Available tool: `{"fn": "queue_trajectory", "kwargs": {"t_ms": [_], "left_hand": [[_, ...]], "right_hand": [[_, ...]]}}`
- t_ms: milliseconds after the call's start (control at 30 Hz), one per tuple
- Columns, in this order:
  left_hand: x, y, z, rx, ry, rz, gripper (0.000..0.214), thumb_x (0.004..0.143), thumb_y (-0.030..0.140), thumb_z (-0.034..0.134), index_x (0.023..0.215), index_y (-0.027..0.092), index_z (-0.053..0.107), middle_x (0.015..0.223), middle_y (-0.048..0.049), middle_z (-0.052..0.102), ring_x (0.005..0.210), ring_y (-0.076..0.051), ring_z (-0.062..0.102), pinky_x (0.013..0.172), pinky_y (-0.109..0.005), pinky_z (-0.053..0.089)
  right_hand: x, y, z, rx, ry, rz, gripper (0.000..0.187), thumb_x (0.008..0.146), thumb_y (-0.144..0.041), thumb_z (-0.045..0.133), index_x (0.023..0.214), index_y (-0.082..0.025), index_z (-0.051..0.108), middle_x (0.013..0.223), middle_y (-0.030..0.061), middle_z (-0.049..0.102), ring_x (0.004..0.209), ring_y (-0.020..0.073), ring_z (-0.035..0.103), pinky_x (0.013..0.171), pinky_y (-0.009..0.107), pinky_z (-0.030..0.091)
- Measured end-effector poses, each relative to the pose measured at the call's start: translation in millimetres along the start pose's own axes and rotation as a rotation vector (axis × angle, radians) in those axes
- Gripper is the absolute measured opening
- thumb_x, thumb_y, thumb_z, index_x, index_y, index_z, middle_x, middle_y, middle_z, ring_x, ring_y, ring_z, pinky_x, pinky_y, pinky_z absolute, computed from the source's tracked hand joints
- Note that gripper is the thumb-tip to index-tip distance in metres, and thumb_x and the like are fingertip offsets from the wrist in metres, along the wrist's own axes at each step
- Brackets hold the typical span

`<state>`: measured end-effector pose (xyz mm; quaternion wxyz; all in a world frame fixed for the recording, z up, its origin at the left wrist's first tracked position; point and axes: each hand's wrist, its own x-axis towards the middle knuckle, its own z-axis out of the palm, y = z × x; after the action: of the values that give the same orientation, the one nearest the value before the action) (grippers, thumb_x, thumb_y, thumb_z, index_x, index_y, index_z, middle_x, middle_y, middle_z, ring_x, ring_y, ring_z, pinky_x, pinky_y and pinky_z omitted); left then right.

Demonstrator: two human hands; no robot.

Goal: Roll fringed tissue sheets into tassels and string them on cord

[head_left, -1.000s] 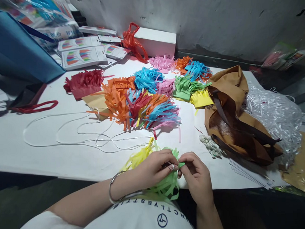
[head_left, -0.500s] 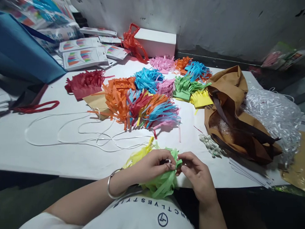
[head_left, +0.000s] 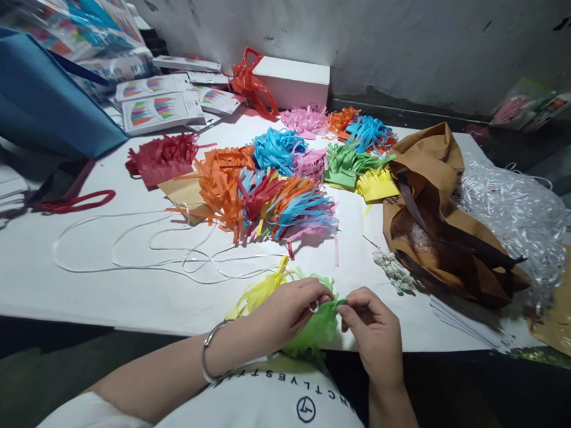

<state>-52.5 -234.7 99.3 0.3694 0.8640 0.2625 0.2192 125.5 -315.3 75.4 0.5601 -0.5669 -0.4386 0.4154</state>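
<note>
A green paper tassel (head_left: 316, 327) hangs at the table's front edge, between me and the tabletop. My left hand (head_left: 294, 308) has its fingers closed around the upper part of it, and a white bit of string shows by the fingers. My right hand (head_left: 375, 332) pinches the tassel's twisted green end between thumb and forefinger. Beside my left hand a yellow paper tassel (head_left: 257, 292) lies on the table. White string (head_left: 171, 267) runs in loose loops from these tassels across the left of the table.
Bundles of fringed paper in orange (head_left: 220, 193), blue (head_left: 278, 145), red (head_left: 163, 160) and other colours lie mid-table. A brown bag (head_left: 436, 200) and a heap of white string (head_left: 514, 216) are at right. Printed boxes (head_left: 162, 110) and a blue bag (head_left: 60, 94) occupy the left.
My right hand has closed its pinch on the green tassel's end and drawn it slightly to the right. The green end looks thinner and more twisted. My left hand stays on the tassel.
</note>
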Motion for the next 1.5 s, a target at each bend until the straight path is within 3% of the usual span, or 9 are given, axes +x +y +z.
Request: {"fn": "queue_trajectory", "kwargs": {"t_ms": [100,233,600,800,933,1133,1300,1400,1500], "left_hand": [[2.0,0.1,6.1,0.086,-0.016,0.014,0.025,0.088,0.01,0.041,0.104,0.015,0.06,0.087,-0.0074,0.069,0.073,-0.017,0.062,0.064,-0.027,0.047],[5.3,5.7,2.4,-0.014,-0.064,-0.028,0.024,0.098,0.02,0.04,0.106,0.016,0.063,0.091,-0.0072,0.072,0.079,-0.017,0.065,0.068,-0.026,0.049],[4.9,-3.2,-4.3,-0.084,-0.161,-0.013,0.025,0.099,0.024,0.04,0.096,0.017,0.064,0.08,-0.0039,0.069,0.069,-0.014,0.061,0.063,-0.023,0.044],[-0.4,-10.4,10.5,0.073,-0.038,-0.023,0.018,0.095,0.023,0.044,0.088,0.017,0.06,0.073,-0.0032,0.063,0.064,-0.016,0.057,0.059,-0.024,0.04],[-1.6,-11.3,11.8,0.032,-0.067,-0.027,0.018,0.095,0.022,0.044,0.085,0.017,0.059,0.073,-0.0023,0.062,0.064,-0.014,0.056,0.059,-0.023,0.039],[-1.2,-11.3,8.8,-0.002,-0.081,-0.05,0.018,0.095,0.022,0.045,0.089,0.017,0.061,0.076,-0.004,0.065,0.066,-0.015,0.057,0.06,-0.024,0.04],[-0.4,-7.3,-2.2,-0.235,-0.091,-0.25,0.016,0.096,0.032,0.053,0.104,0.018,0.055,0.08,0.0006,0.059,0.068,-0.013,0.051,0.062,-0.023,0.041],[-0.9,-9.2,-8.9,-0.541,-0.136,-0.315,0.031,0.089,0.041,0.065,0.104,0.019,0.05,0.08,0.0035,0.05,0.07,-0.012,0.046,0.062,-0.022,0.041],[-2.6,-13.6,-10.0,-0.805,-0.176,-0.343,0.034,0.088,0.046,0.067,0.101,0.018,0.051,0.079,0.004,0.047,0.068,-0.01,0.044,0.06,-0.021,0.039]], "right_hand": [[-3.1,1.5,3.8,-0.059,-0.042,-0.063,0.012,0.089,-0.027,0.069,0.08,-0.021,0.063,0.079,-0.0012,0.056,0.07,0.0124,0.055,0.062,0.024,0.045],[-3.4,3.3,4.7,-0.083,-0.009,-0.079,0.013,0.089,-0.027,0.07,0.079,-0.022,0.064,0.077,-0.0018,0.057,0.069,0.0122,0.056,0.062,0.024,0.045],[1.4,7.5,3.9,0.057,-0.071,0.041,0.019,0.083,-0.029,0.075,0.07,-0.019,0.065,0.067,-0.0035,0.057,0.05,0.0095,0.054,0.05,0.024,0.045],[-0.1,6.8,4.5,-0.054,-0.096,-0.054,0.018,0.086,-0.024,0.071,0.07,-0.02,0.065,0.068,-0.0017,0.059,0.062,0.0124,0.056,0.061,0.025,0.045],[-4.6,13.5,7.9,-0.051,-0.095,-0.164,0.01,0.089,-0.021,0.068,0.079,-0.021,0.067,0.076,0.0004,0.061,0.07,0.0144,0.058,0.064,0.027,0.047],[-8.5,21.4,15.9,-0.018,-0.02,-0.085,0.008,0.088,-0.023,0.07,0.081,-0.021,0.065,0.08,0.0,0.059,0.071,0.0131,0.056,0.061,0.024,0.047],[-6.1,21.7,13.7,0.002,0.006,-0.055,0.014,0.089,-0.026,0.068,0.079,-0.02,0.06,0.078,-0.0011,0.054,0.069,0.0121,0.054,0.059,0.023,0.046],[-5.3,21.8,11.4,-0.002,0.029,-0.049,0.014,0.089,-0.027,0.068,0.08,-0.019,0.06,0.077,-0.0017,0.053,0.068,0.0117,0.053,0.058,0.023,0.044],[-5.1,21.2,11.5,-0.004,0.019,-0.045,0.016,0.089,-0.027,0.068,0.078,-0.02,0.059,0.075,-0.002,0.052,0.067,0.0119,0.052,0.059,0.023,0.044]]}}
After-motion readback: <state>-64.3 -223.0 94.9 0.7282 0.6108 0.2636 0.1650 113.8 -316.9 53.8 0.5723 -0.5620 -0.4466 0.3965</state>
